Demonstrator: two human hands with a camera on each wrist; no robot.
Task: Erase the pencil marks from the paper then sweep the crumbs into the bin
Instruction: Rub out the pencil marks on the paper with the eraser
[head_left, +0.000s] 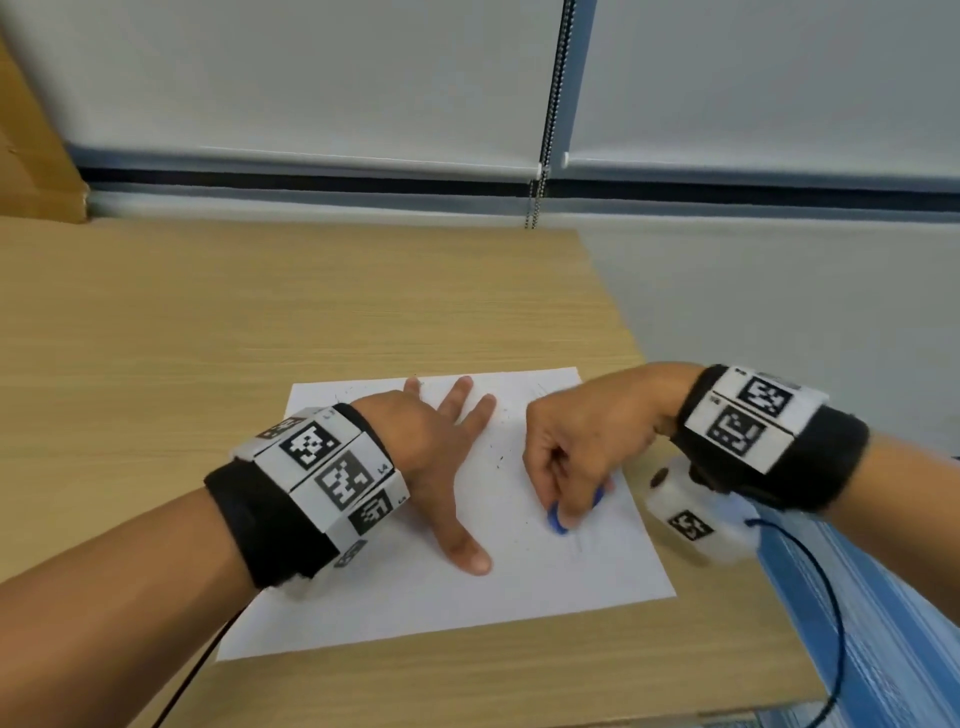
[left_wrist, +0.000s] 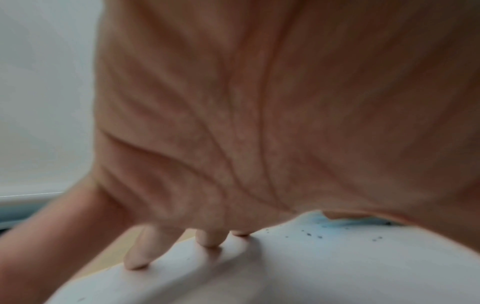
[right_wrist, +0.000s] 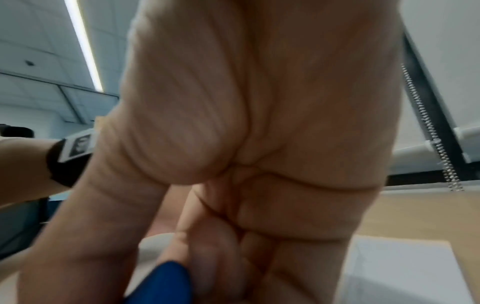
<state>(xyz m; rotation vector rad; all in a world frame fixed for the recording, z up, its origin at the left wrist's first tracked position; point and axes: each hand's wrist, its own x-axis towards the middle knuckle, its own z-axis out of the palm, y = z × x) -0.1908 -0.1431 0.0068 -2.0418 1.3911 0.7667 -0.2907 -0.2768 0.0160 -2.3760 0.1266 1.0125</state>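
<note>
A white sheet of paper (head_left: 415, 597) lies on the wooden desk (head_left: 208, 322), near its right edge. My left hand (head_left: 447, 441) presses flat on the sheet with fingers spread; in the left wrist view its fingertips (left_wrist: 207, 240) touch the paper (left_wrist: 285, 273). My right hand (head_left: 571, 467) pinches a blue eraser (head_left: 558, 519) and holds it down on the right part of the sheet. The eraser (right_wrist: 161, 286) shows blue between the thumb and fingers in the right wrist view. Dark crumbs (head_left: 501, 457) lie scattered between the hands, and faint pencil lines (head_left: 576, 545) remain by the eraser.
The desk's right edge (head_left: 691, 457) runs just beside the paper, with grey floor beyond. A brown cardboard panel (head_left: 31, 145) stands at the back left. Window blinds with a bead chain (head_left: 545, 130) hang behind the desk. No bin is in view.
</note>
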